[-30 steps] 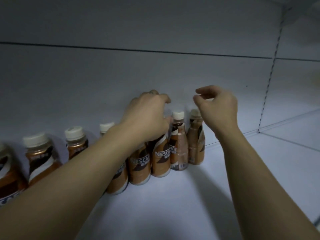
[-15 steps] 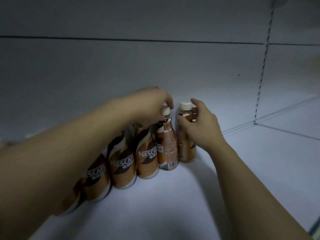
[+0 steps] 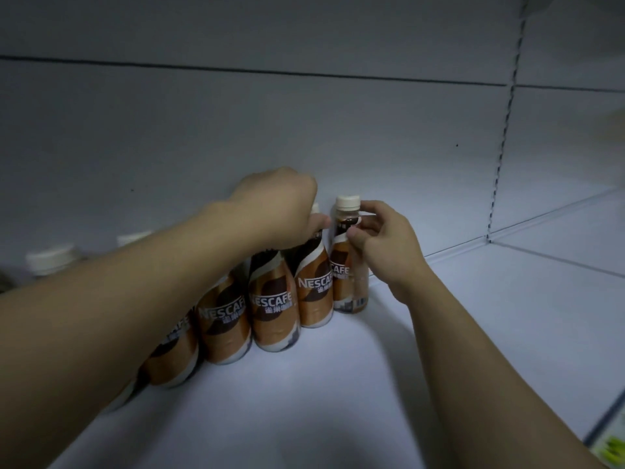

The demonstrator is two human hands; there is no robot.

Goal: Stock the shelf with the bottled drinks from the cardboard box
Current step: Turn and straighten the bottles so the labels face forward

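A row of brown Nescafe bottles with white caps stands on the white shelf (image 3: 389, 384), running from the left towards the back wall. My right hand (image 3: 382, 245) pinches the neck of the rightmost bottle (image 3: 348, 282), just under its cap. My left hand (image 3: 280, 204) grips the top of the second bottle from the right (image 3: 313, 292), hiding most of its cap. More bottles (image 3: 274, 316) stand to the left, partly hidden behind my left forearm. No cardboard box is in view.
The grey back wall (image 3: 304, 130) rises right behind the bottles. A slotted upright (image 3: 500, 147) divides the bay from a neighbouring shelf (image 3: 575, 231) on the right. A green and yellow price label (image 3: 612, 451) sits at the shelf's front edge, lower right.
Both hands came down from above the caps onto the two rightmost bottles. My right hand now pinches the end bottle's neck, and that bottle's label has turned.
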